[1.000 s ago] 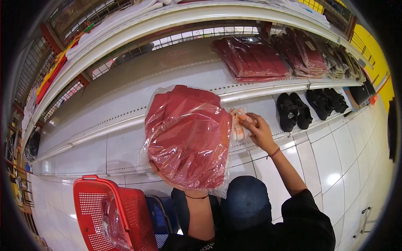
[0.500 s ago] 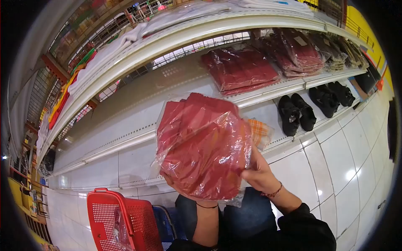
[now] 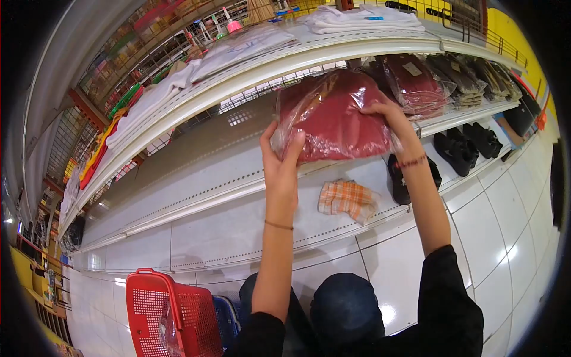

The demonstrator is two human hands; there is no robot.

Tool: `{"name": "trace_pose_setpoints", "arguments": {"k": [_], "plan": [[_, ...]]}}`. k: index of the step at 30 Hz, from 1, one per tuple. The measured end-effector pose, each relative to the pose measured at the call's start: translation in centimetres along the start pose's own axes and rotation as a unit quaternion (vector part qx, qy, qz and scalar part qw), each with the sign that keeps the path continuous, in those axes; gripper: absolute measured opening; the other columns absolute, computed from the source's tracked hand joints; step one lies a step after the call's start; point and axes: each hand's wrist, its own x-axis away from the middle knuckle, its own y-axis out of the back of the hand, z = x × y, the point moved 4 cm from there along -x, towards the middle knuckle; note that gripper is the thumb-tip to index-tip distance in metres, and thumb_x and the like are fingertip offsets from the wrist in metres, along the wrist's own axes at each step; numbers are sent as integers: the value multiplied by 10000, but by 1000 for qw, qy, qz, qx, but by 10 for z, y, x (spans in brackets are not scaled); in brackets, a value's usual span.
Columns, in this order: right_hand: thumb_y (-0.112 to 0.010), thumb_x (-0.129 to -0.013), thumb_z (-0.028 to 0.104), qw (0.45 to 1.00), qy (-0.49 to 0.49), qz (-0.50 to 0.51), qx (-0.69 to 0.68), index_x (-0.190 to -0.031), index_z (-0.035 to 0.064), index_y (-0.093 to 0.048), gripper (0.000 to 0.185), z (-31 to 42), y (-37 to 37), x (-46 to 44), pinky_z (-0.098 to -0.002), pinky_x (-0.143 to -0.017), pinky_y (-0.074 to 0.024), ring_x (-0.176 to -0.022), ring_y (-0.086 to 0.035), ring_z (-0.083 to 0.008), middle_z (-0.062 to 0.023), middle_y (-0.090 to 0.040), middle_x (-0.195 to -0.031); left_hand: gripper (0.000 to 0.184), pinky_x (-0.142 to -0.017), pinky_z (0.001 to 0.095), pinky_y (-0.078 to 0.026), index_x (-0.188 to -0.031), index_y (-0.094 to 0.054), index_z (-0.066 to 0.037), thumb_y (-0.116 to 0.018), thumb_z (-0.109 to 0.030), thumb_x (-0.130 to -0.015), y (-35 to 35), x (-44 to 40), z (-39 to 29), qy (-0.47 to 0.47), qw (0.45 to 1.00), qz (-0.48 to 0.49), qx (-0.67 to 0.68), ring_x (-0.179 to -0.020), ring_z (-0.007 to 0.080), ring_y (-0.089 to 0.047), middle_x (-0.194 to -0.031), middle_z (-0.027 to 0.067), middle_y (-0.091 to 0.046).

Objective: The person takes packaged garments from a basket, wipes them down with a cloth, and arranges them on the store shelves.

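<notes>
Dark red cloth under clear, shiny plastic spans the gap between my hands. The bundle (image 3: 339, 122) is at the front lip of the middle shelf (image 3: 196, 163); I can't tell whether its weight rests there or hangs from my grip. My left hand (image 3: 279, 163) is half open, thumb on the bundle's near face, fingers spread around its left edge. My right hand (image 3: 397, 126) is partly curled, fingers over the bundle's right side, so both have hold of it. To my left, the middle shelf runs a long way, leaving room sideways. Toward its right end the room tightens: wrapped garments (image 3: 416, 86) sit just beside the bundle. Above the middle shelf, the upper shelf's edge (image 3: 238, 89) bends close over the bundle's top. Below the middle shelf, an orange checked cloth (image 3: 348, 200) and black shoes (image 3: 399, 181) lie near its front. Below its left part, well apart from my hands, stands a red basket (image 3: 193, 309).
</notes>
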Motion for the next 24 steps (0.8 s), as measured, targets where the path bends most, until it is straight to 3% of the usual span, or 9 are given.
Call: {"name": "trace_pose_setpoints", "arguments": {"k": [3,5,6,8,12,14,17,22,24], "plan": [[-632,-703,14,994,43,45,94,-1214,-13,-427,551,0,9,-37,-280,-793,-497,-924,-589,-180,-108,-584,-1045,621,-859,270,-408,-1319,-333,-26,-647,-188,-809,4,-20,15,4,983,21,-181,-1012,168,-496,-1157,129,-493],[-668,-716,71,953,116,75,268,-1256,-15,-387,615,-2,18,-56,-319,-841,-467,-977,-566,-209,-135,-573,-1082,586,-845,285,-422,-1265,-408,22,-663,-199,-786,11,-27,23,-27,928,8,-371,-1031,194,-500,-1139,164,-499],[-668,-716,71,953,117,76,268,-1256,-15,-387,615,-4,24,-60,-319,-841,-467,-977,-566,-209,-135,-573,-1082,586,-845,285,-422,-1265,-408,22,-663,-199,-786,15,-26,31,-28,928,8,-372,-1031,194,-500,-1139,164,-499],[-694,-727,154,784,310,-36,537,-1267,-32,-378,653,7,19,-47,-360,-918,-405,-1073,-513,-276,-192,-536,-1146,557,-865,308,-417,-1263,-430,-1,-639,-227,-799,3,-13,17,-158,874,-2,-459,-1044,239,-505,-1153,159,-499],[-694,-731,312,745,266,10,611,-1247,2,-421,662,14,1,13,-388,-950,-364,-1139,-445,-382,-245,-478,-1192,486,-920,318,-381,-1255,-463,-42,-562,-305,-859,-1,-15,5,-193,820,36,-538,-1062,278,-511,-1210,183,-499],[-732,-683,324,658,305,52,687,-1250,60,-448,687,10,-7,44,-402,-978,-340,-1204,-377,-386,-249,-374,-1296,404,-920,319,-380,-1186,-532,-37,-500,-312,-893,-1,-21,8,-185,826,83,-526,-1051,296,-516,-1195,184,-523],[-726,-681,151,681,294,110,661,-1271,155,-455,650,-2,6,43,-393,-987,-334,-1243,-342,-360,-210,-302,-1367,395,-885,331,-402,-1154,-562,-35,-452,-322,-907,1,-20,7,-111,828,98,-540,-1032,293,-504,-1217,141,-527],[-632,-713,-8,721,339,125,592,-1177,112,-529,490,13,1,15,-387,-960,-370,-1178,-393,-392,-228,-373,-1296,391,-901,341,-390,-1082,-594,9,-450,-310,-909,8,-30,6,-104,868,58,-482,-1040,305,-496,-1168,155,-555],[-631,-706,-12,710,391,80,580,-1105,80,-571,413,20,-1,-5,-386,-923,-397,-1116,-436,-396,-211,-438,-1228,369,-925,359,-372,-1066,-602,14,-455,-282,-903,6,-38,3,-192,840,34,-507,-1060,320,-480,-1153,168,-559]]}}
